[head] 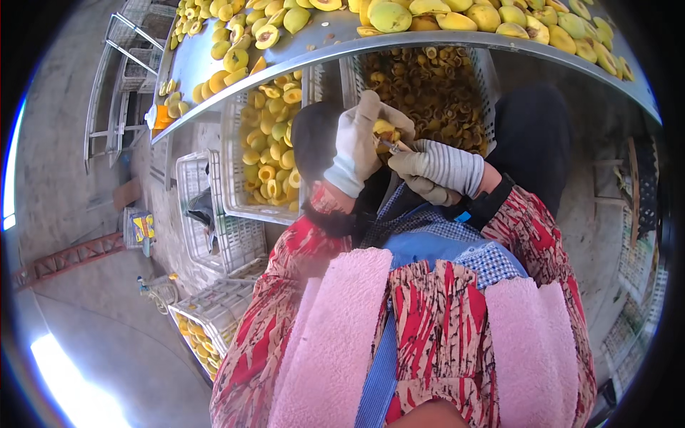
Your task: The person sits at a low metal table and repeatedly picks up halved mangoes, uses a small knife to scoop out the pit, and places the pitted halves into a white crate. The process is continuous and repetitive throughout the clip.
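Note:
My gloved left hand (359, 140) is closed around a yellow fruit half (386, 131), which shows between its fingers and palm. In my gloved right hand (436, 167) is a small pitting tool (397, 147) with a metal end and a light handle. The tool's metal end meets the fruit; how deep it goes is hidden. Both hands are close together above my lap, over the near edge of a crate (488, 107) of brown pits and scraps. Left of it, a white plastic crate (229, 160) holds hollowed yellow fruit halves.
A metal table (326, 40) bearing many yellow fruits and halves (390, 17) stretches across the front, its raised rim just beyond my hands. An orange object (160, 116) sits at its left corner. More plastic crates (195, 155) stand on the floor at left, one with fruit.

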{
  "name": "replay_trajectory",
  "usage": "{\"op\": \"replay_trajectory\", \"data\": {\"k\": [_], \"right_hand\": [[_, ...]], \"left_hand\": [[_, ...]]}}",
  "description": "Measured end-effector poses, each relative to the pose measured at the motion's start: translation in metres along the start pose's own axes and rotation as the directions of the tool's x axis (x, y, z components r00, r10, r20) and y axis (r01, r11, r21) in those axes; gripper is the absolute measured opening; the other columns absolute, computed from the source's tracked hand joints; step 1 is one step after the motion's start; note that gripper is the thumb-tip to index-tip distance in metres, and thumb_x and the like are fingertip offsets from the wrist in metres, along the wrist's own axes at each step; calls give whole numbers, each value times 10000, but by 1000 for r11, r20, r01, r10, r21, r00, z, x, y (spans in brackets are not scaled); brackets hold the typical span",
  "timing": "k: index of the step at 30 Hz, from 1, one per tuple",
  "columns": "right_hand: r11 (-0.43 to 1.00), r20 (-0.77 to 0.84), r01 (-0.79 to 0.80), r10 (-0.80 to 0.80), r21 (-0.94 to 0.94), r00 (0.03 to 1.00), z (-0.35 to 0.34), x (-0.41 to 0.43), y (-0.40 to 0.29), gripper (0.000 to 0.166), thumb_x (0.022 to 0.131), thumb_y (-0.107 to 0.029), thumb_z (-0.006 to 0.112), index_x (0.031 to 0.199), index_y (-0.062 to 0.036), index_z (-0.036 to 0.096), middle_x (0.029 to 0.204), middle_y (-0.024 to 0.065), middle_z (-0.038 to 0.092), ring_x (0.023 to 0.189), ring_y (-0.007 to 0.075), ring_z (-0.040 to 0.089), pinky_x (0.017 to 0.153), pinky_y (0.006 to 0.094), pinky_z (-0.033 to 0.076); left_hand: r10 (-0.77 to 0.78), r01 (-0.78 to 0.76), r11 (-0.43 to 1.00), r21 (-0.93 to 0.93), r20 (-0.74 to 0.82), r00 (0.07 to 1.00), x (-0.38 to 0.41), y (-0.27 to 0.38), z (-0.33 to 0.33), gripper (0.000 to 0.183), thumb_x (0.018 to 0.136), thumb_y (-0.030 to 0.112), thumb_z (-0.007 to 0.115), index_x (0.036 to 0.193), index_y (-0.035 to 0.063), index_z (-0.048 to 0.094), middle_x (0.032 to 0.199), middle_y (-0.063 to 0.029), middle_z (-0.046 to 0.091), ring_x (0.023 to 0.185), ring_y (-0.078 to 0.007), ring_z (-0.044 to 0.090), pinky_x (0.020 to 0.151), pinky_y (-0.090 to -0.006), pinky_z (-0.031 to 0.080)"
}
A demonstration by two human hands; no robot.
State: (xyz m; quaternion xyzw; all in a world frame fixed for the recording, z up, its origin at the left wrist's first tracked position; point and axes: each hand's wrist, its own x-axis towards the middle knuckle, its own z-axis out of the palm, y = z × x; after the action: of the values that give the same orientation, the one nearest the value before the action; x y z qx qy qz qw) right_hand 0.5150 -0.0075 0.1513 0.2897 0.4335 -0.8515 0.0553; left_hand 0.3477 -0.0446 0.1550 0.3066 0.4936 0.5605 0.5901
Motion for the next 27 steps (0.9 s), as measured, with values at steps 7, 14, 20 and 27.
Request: {"op": "replay_trajectory", "data": {"k": [7,14,20,27], "right_hand": [[804,377,-64,-204,590,903,0,-6,11,346,938,-430,494,753,-139,466,486,-53,370,300,45,316,258,186,239],[641,429,45,-562,767,707,-7,-1,15,387,948,-453,456,788,-101,435,481,-49,356,280,52,307,253,195,252],[623,-356,318,-716,-715,601,-41,30,43,214,887,-230,541,897,-33,456,624,83,543,388,178,502,331,309,378],[747,-416,264,-585,-609,696,8,27,28,277,831,-174,625,986,-13,461,717,138,540,598,248,541,577,371,453]], "left_hand": [[31,-36,999,6,418,908,17,1,-2,576,917,541,450,802,-4,599,774,-164,619,702,-267,613,636,-350,510],[10,180,716,-675,267,964,24,7,47,536,908,541,462,818,24,570,786,-136,591,721,-275,601,583,-367,497],[394,-55,43,998,33,918,9,72,-16,262,824,328,613,899,82,660,818,-164,637,777,-310,628,688,-391,489],[489,297,-157,942,-187,852,82,153,-134,378,845,378,569,1064,71,593,929,-192,654,928,-356,614,806,-435,475]]}}
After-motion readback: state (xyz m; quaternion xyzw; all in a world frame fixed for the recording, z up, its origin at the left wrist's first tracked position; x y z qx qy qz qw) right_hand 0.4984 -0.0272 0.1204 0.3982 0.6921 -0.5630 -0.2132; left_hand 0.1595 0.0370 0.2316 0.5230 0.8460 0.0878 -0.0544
